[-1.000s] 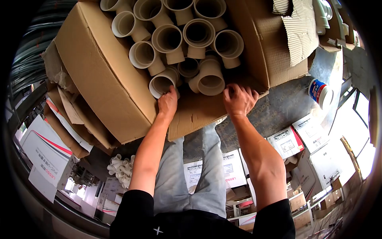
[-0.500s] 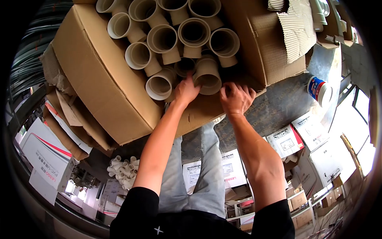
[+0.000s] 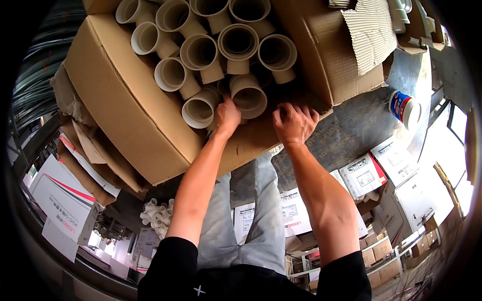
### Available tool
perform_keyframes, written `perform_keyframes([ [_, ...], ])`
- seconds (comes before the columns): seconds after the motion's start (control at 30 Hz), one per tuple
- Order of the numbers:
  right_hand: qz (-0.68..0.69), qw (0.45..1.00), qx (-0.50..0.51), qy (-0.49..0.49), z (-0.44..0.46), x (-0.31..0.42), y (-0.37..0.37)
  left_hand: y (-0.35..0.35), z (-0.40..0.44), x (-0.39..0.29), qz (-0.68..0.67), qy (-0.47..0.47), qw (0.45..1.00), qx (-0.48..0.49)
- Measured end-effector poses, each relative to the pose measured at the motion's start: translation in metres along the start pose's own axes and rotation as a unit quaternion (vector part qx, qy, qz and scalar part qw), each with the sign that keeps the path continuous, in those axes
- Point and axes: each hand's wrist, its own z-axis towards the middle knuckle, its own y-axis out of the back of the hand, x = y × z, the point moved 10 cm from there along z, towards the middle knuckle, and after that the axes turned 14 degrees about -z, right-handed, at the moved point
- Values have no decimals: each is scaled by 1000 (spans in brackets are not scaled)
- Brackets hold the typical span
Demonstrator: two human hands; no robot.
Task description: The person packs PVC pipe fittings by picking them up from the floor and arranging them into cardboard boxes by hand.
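A cardboard box [image 3: 135, 108] holds several off-white plastic pipe tees, stacked with their round mouths toward me. My left hand [image 3: 228, 117] is closed at the left side of a low front pipe tee [image 3: 257, 103]; some of its fingers are hidden between that piece and its neighbours. Just left of the hand lies another pipe tee [image 3: 197, 114]. My right hand [image 3: 295, 123] is at the box's front flap [image 3: 253, 140], right of the gripped tee and apart from it. Its fingers are loosely bent and slightly apart, with nothing visible in them.
A white tub with a blue and red label [image 3: 403, 108] lies on the dark surface [image 3: 346, 133] at right. Printed white cartons [image 3: 361, 175] stand below. Small white fittings [image 3: 156, 215] are piled lower left, and coiled black pipe [image 3: 47, 65] is at upper left.
The front pipe tee has shifted left and tilted, with my left hand moving left beside it. My right hand has barely moved. The whole view has shifted slightly.
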Motion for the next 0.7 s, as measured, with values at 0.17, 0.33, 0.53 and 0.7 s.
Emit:
perform_keyframes([
  [0.17,8,1000,-6,0,1,0,0,-5,7,54,-84,139,986,39],
  [0.33,6,1000,-6,-11,2,2,1,-4,-16,65,-322,237,916,-5],
  [0.53,8,1000,-14,-11,3,1,1,-24,-30,59,-486,255,830,-100],
  [0.7,0,1000,-8,-9,2,0,0,-16,-34,60,-442,218,858,-144],
])
